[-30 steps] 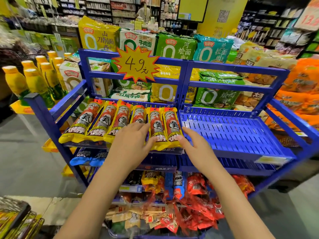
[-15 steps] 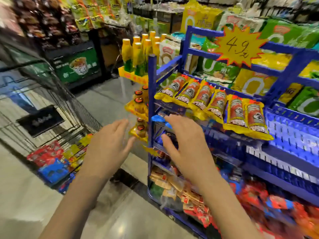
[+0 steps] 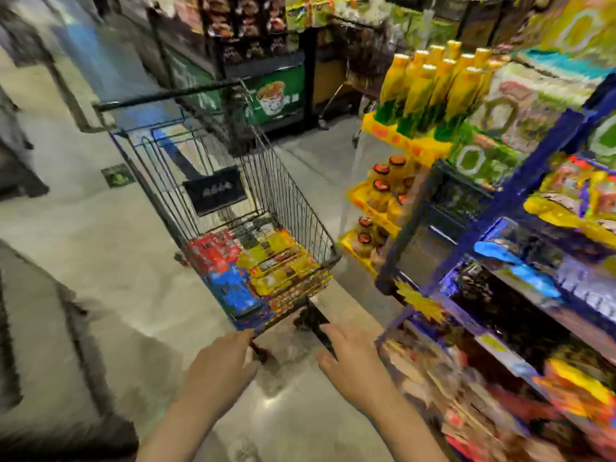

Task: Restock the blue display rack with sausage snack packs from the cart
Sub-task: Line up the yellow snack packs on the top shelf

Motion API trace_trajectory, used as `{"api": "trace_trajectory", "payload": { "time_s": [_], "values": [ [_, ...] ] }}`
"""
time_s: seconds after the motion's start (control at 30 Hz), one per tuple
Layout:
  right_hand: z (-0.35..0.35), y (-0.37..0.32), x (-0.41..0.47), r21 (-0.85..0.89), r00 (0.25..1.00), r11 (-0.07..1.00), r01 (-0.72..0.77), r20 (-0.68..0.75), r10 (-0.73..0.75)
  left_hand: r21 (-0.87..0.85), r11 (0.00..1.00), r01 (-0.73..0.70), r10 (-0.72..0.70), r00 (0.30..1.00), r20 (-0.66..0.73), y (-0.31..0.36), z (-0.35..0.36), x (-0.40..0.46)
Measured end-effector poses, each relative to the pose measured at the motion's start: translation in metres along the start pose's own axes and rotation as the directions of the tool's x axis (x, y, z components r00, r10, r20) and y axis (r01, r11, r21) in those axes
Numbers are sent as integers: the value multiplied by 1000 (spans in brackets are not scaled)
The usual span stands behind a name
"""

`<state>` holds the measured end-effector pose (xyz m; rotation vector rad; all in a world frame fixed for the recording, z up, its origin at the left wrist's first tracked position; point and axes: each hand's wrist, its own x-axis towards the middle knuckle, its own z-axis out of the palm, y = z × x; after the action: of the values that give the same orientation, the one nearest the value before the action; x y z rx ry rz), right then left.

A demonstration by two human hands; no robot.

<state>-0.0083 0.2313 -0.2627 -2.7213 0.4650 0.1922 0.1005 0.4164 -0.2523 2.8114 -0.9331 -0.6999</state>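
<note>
while both hands reach out, left grip (image 3: 221, 363) empty, right grip (image 3: 350, 356) empty, one cart (image 3: 233, 181)

Two bare forearms, sleeveless as far as visible, no watch, ring or glove. Left hand (image 3: 221, 368) at seven o'clock, right hand (image 3: 355, 366) at five o'clock; nails and finer detail lost to blur.
</note>
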Motion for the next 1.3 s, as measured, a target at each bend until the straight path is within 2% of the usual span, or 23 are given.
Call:
{"api": "trace_trajectory", "payload": {
  "time_s": [0.23, 0.37, 0.63, 0.87, 1.03, 1.3],
  "values": [
    [47, -47, 55, 102, 985, 985, -139, 119, 126, 85, 995, -52, 47, 997, 54, -92, -20, 60],
    [53, -60, 86, 134, 967, 965, -224, 157, 202, 83, 990, -117, 111, 991, 70, -109, -36, 103],
    [54, -65, 199, 196, 967, 947, -255, 83, 243, 108, 973, -205, 196, 977, 87, -124, -64, 199],
    [72, -67, 266, 117, 931, 933, -340, 182, 316, 221, 932, -288, 242, 947, 213, -153, -79, 286],
    [95, -66, 293, 177, 844, 833, -524, 239, 480, 233, 873, -428, 341, 879, 333, -166, -80, 361],
    [129, -67, 369, 259, 615, 558, -788, 349, 707, 228, 725, -650, 504, 726, 468, -181, -70, 477]
  ]
}}
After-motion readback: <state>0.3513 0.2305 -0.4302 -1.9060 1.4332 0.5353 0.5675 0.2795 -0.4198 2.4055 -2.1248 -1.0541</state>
